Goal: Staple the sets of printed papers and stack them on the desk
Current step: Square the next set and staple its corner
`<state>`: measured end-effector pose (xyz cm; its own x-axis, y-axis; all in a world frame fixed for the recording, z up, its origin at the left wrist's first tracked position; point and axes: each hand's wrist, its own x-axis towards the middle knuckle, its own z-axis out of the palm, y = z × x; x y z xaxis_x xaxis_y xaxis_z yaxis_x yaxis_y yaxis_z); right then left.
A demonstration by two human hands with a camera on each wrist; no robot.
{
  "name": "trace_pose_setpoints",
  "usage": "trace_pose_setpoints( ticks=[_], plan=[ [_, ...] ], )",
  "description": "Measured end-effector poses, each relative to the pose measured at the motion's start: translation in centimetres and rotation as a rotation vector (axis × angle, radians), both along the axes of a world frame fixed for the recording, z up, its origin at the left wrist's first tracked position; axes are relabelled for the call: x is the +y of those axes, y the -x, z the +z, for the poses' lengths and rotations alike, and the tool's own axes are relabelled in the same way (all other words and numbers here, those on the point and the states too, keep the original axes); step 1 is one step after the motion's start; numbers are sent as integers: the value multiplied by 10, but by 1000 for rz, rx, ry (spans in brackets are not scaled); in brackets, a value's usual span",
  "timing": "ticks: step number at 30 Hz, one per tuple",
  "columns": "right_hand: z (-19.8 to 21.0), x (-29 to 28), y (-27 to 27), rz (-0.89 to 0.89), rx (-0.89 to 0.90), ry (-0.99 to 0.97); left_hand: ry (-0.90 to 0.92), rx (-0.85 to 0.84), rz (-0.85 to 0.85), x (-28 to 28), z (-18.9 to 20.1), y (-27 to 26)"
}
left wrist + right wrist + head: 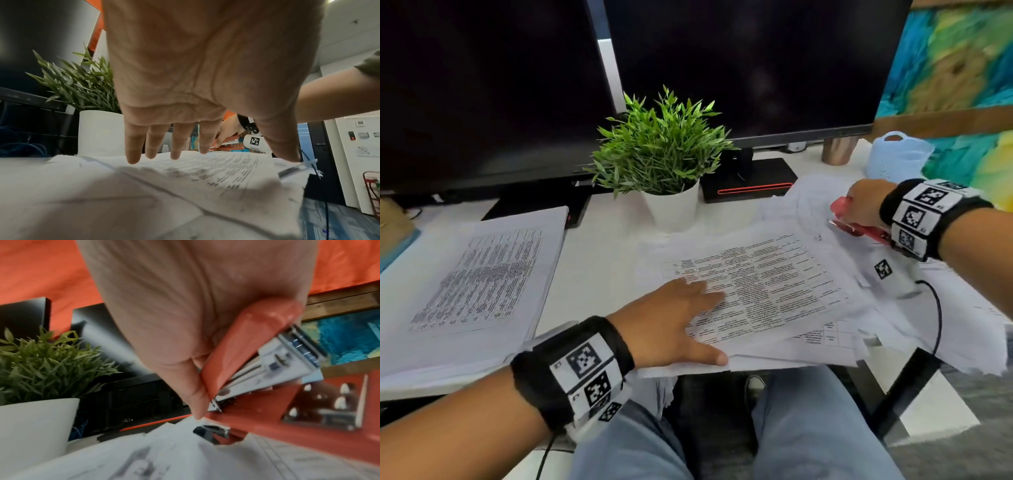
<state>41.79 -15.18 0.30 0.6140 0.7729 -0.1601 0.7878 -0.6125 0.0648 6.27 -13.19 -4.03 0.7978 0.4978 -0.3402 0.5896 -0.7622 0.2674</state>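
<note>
A loose set of printed papers [767, 287] lies at the desk's middle-right, on top of a messy spread of other sheets. My left hand [681, 318] rests flat on its near left part, fingers straight [174, 142] on the sheet [205, 172]. My right hand [863, 205] grips a red stapler [859, 228] at the papers' far right corner. In the right wrist view the stapler [257, 369] hangs with its mouth open just above the paper corner [180, 431]. A neat stack of printed papers [472, 284] lies at the left of the desk.
A potted green plant [664, 164] stands behind the papers in a white pot. Two dark monitors [739, 61] fill the back, a black stand base [750, 181] beneath. A light blue basket [897, 157] and metal cup [839, 149] sit at the far right. Loose sheets overhang the desk's near right edge [962, 342].
</note>
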Motion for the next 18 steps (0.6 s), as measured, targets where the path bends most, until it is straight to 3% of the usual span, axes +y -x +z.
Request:
trace_pose_setpoints(
  ticks=[7,12,14,18],
  plan=[
    [-14,-11,10,7,54,76,-97,42,-33,13,-8,13],
    [-7,1,25,153,-83,-96,-127,-8,-13,14,0,19],
    [-6,10,37,227,-16,-123,-148,-40,-11,13,2,21],
    [-9,23,65,220,182,15,-176,-67,14,12,1,26]
  ],
)
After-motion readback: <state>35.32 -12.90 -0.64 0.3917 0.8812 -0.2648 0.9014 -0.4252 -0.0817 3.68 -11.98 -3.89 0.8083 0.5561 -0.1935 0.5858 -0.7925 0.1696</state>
